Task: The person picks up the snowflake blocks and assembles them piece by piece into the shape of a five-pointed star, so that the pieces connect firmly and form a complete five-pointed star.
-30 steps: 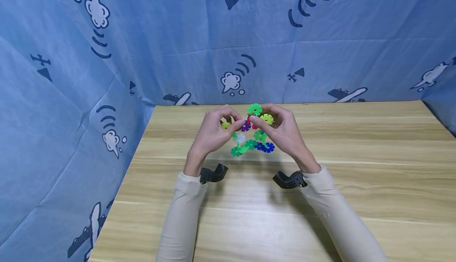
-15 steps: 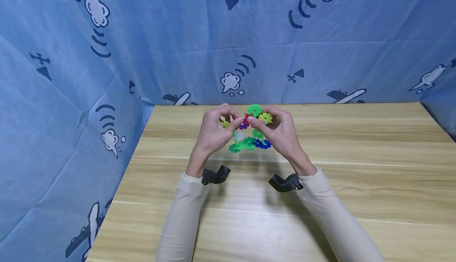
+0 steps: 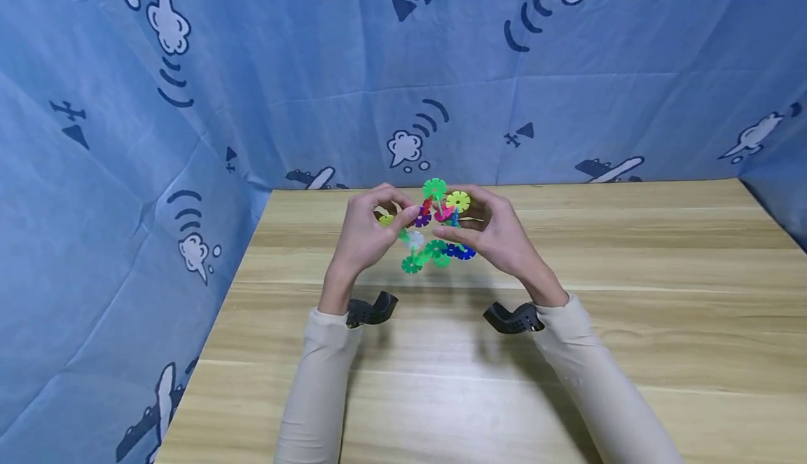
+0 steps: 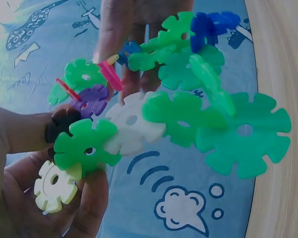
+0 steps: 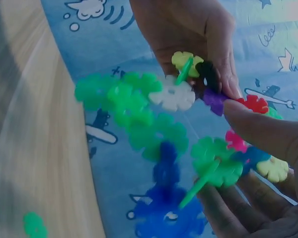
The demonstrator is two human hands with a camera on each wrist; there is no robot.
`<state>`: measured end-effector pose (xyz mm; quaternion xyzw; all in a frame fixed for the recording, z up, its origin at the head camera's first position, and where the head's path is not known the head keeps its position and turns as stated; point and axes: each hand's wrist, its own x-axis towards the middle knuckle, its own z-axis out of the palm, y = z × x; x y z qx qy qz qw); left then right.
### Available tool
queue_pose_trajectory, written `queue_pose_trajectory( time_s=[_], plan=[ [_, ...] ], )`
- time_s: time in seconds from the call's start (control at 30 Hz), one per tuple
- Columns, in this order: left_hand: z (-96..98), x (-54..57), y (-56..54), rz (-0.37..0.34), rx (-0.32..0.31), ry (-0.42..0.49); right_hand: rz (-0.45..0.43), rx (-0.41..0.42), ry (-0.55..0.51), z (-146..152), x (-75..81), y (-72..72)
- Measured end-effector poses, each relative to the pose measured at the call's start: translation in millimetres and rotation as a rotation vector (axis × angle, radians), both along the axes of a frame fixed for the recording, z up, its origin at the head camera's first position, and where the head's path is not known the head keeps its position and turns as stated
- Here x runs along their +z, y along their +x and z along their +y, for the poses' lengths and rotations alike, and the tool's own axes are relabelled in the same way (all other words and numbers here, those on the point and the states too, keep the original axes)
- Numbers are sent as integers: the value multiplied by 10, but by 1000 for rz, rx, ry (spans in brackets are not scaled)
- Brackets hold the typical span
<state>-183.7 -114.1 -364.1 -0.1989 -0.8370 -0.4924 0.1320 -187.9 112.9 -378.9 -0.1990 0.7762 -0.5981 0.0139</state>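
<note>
A ring-like chain of linked plastic snowflake discs is held up above the table between both hands. My left hand (image 3: 368, 237) pinches it near the purple disc (image 3: 422, 218) and a black disc (image 5: 208, 75); a yellow disc (image 4: 55, 186) sits by its fingers. My right hand (image 3: 499, 234) stands around the other side with thumb and fingers apart, its fingers behind the yellow disc (image 3: 458, 202) and blue discs. A red disc (image 5: 254, 104) joins the purple one, and a pink disc (image 5: 235, 141) is close by. White (image 4: 134, 121), green (image 4: 243, 134) and dark blue (image 5: 170, 213) discs form the lower part.
The wooden table (image 3: 429, 380) lies beneath both arms. Blue patterned cloth (image 3: 315, 64) hangs behind it and at the left. Black wrist mounts (image 3: 513, 318) jut inward from both sleeves. In the right wrist view a green piece (image 5: 35, 225) shows against the wood.
My right thumb has moved off the red disc and lower, leaving a gap from the fingers. The chain has shifted slightly left with my left hand, and its upper green disc has moved left.
</note>
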Motion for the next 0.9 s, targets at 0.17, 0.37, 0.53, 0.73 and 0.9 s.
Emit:
queue_pose_trajectory(
  time_s=[0.17,0.37,0.53,0.73,0.9],
  plan=[
    [-27,7,4,-41,15,-20,-6,-11,34,10,-13,-2],
    [-50,3,3,-68,-33,-49,15,-33,45,20,-13,-10],
    [-73,-1,-6,-90,-48,-102,18,-27,32,19,-21,-14],
    [-60,-10,-8,-99,-54,-152,34,-19,24,-20,-28,4],
    [-40,-18,-14,-82,-85,-147,54,-10,52,-47,-43,13]
  ],
)
